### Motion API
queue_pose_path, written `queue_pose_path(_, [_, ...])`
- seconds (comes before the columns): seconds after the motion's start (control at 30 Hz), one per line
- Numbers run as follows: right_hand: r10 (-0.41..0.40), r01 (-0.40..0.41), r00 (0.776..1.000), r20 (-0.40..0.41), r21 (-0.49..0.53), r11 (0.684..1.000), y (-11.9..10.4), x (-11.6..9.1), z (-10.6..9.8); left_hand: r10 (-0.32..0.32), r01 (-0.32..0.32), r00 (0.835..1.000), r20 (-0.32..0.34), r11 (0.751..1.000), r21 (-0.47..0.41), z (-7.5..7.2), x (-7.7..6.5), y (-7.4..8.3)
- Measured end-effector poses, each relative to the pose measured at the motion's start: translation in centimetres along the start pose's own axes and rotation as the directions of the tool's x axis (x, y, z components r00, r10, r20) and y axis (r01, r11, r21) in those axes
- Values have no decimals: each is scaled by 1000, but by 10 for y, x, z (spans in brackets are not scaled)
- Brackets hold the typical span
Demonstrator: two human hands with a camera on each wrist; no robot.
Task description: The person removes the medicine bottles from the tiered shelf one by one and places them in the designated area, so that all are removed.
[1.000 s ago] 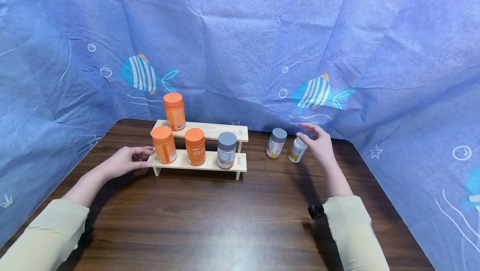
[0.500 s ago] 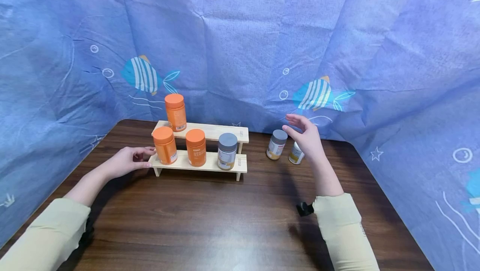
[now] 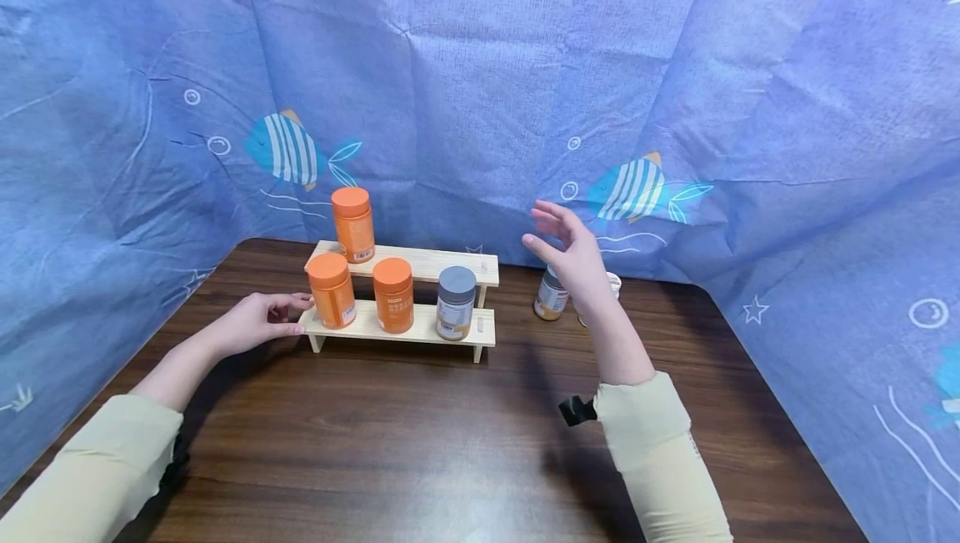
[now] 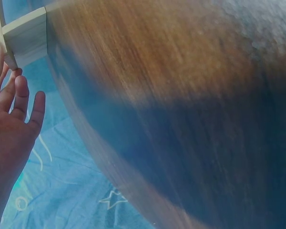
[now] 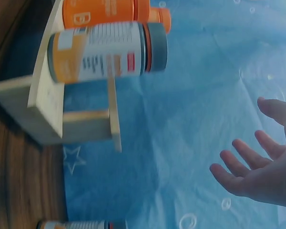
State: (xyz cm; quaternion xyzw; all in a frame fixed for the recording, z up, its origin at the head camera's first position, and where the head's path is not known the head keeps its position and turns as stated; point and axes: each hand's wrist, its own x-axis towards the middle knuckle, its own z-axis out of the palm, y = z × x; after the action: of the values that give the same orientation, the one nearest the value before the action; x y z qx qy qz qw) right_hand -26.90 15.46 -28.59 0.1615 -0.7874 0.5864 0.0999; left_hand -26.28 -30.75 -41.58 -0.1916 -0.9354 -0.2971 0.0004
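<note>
My left hand (image 3: 251, 328) grips the left end of a two-tier wooden shelf (image 3: 420, 263); in the left wrist view its thumb and fingers meet the wood (image 4: 28, 36). Two orange jars, a left one (image 3: 332, 293) and a middle one (image 3: 393, 297), stand on the lower tier beside a grey-lidded jar (image 3: 456, 301). Another orange jar (image 3: 353, 226) is on the upper tier's left end. Raised in the air, my right hand (image 3: 573, 255) holds nothing, fingers spread and relaxed. It partly hides a second grey-lidded jar (image 3: 551, 299) and a white bottle (image 3: 614, 283) on the table.
A dark wooden table (image 3: 420, 434) extends in front of the shelf. Behind and at the sides hangs a blue cloth (image 3: 480, 109) printed with fish, close to the table's back edge.
My right hand has moved left and up, from the white bottle past the loose grey-lidded jar, with its fingers spreading. Both containers stay on the table. The left hand keeps its place.
</note>
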Motion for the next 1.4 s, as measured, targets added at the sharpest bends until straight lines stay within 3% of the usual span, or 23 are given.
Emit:
queue_pose_path(0.5, [-28, 24, 993, 119, 34, 999, -22, 17, 54, -8, 8, 1000, 6, 1000, -8, 0, 0, 0])
queue_pose_path(0.97, [-8, 12, 983, 182, -21, 1000, -41, 35, 105, -6, 6, 1000, 4, 1000, -12, 1, 0, -2])
queue_pose_path(1.4, [-22, 34, 977, 214, -54, 998, -34, 57, 153, -3, 3, 1000, -2, 1000, -6, 1, 0, -4])
